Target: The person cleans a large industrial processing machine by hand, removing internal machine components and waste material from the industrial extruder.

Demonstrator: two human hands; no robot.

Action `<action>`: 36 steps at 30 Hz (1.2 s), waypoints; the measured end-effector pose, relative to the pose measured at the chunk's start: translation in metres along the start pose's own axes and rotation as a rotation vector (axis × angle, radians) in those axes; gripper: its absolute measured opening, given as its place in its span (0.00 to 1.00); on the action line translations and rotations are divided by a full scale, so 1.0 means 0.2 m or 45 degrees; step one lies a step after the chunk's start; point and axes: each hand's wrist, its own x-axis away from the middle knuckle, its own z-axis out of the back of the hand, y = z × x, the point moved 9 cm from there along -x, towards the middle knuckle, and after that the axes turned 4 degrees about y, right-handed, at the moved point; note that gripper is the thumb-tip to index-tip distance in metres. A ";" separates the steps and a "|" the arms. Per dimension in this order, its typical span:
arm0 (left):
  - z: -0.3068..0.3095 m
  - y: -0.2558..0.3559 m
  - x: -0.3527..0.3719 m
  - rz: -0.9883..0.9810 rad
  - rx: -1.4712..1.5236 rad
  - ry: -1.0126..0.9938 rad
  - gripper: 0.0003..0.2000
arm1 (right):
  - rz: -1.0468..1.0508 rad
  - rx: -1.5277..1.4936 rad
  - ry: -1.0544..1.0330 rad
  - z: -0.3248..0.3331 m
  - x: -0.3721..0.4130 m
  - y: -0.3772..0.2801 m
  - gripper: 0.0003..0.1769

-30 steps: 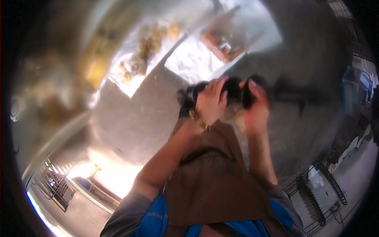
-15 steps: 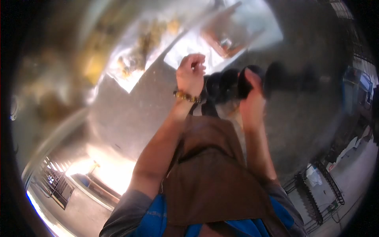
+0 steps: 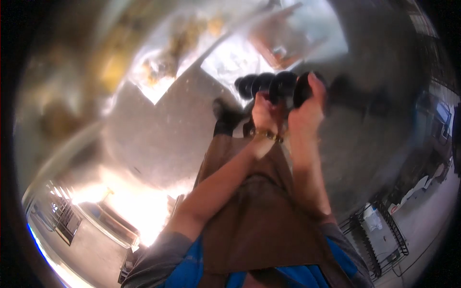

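Note:
A dark, ribbed piece (image 3: 282, 85), like a row of black discs or a thick screw, lies crosswise in front of me. Its exact kind is blurred. My right hand (image 3: 309, 111) is closed around its right end, thumb up along the last disc. My left hand (image 3: 265, 114), with a beaded bracelet (image 3: 267, 135) at the wrist, is curled against the underside near its middle; the fingertips are partly hidden behind the discs. Beneath my forearms hangs a brown apron (image 3: 259, 225).
Beyond the hands lie a white sheet (image 3: 233, 60) and a reddish-brown square-edged thing (image 3: 269, 50), both blurred. Clear wrapping (image 3: 156, 89) with yellowish contents sits further left. The floor (image 3: 153, 139) is grey. A dark metal rack (image 3: 379, 240) stands at lower right.
My left hand has moved right and slightly down from beside the white sheet to the black ribbed piece. More of that piece now shows, its left end raised and farther left.

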 end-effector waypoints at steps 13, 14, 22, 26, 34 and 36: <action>0.05 0.00 0.00 -0.214 0.044 0.143 0.13 | -0.107 -0.016 -0.014 -0.07 0.07 0.04 0.12; 0.06 0.00 -0.01 -0.212 0.044 0.145 0.13 | -0.087 0.006 -0.012 -0.05 0.06 0.04 0.12; 0.25 0.12 -0.17 -0.176 0.354 0.123 0.09 | 0.069 0.108 -0.071 0.03 -0.07 0.01 0.13; 0.21 -0.04 -0.24 0.103 0.465 -0.020 0.10 | -0.133 -0.034 0.090 0.12 -0.14 0.03 0.12; 0.26 -0.30 -0.37 -0.175 0.283 0.109 0.08 | -0.142 -0.073 0.163 0.25 -0.26 -0.02 0.11; 0.27 -0.32 -0.40 -0.213 0.269 0.059 0.12 | -0.146 -0.068 0.167 0.30 -0.30 -0.02 0.11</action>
